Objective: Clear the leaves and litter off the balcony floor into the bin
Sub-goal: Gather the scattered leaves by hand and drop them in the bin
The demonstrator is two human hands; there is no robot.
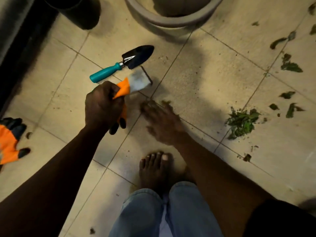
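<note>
My left hand (102, 106) grips an orange and black work glove (123, 90) with its grey cuff end pointing up toward the trowel. My right hand (162, 122) is blurred, its fingers stretched flat over the tiled floor (196, 79), touching a few small leaf bits at the tile joint (165, 102). A heap of green leaf scraps (242, 122) lies to the right of that hand. Loose leaves (290, 65) are scattered further right. No bin can be clearly made out.
A teal-handled black trowel (126, 63) lies just above my left hand. A second orange glove (10, 142) lies at the left edge. A round beige pot (171, 21) and a dark cylinder (80, 11) stand at the top. My bare foot (153, 170) is below my hands.
</note>
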